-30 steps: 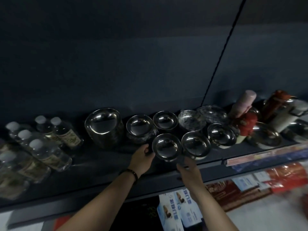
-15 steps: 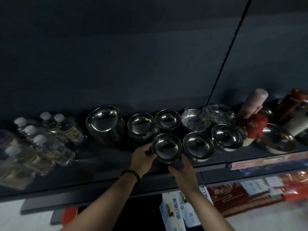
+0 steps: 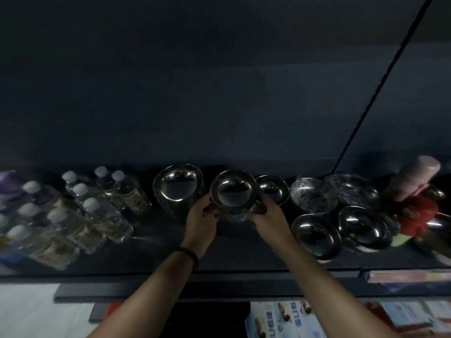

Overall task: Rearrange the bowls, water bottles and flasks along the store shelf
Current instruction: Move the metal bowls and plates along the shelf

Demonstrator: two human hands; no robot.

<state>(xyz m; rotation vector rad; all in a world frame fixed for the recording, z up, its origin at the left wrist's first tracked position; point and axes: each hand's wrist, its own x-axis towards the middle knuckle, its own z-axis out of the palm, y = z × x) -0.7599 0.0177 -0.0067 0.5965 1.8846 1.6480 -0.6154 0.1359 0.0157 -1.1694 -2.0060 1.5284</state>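
A small steel bowl is held up over the dark shelf, gripped on its left side by my left hand and on its right side by my right hand. It hovers in front of a wrapped bowl that it mostly hides. A tall stack of bigger steel bowls stands just left of it. More steel bowls sit on the right near the front. Clear water bottles with white caps crowd the left end. A pink flask and a red flask stand at far right.
Behind the held bowl sits another small steel bowl, then two speckled glass bowls. A dark back wall rises behind the shelf. Below the shelf edge lie printed packages and a pale floor.
Both hands closed on the front small bowl and lifted it up and back, over the wrapped bowl behind. The view shifted left, so the shelf contents slid right.
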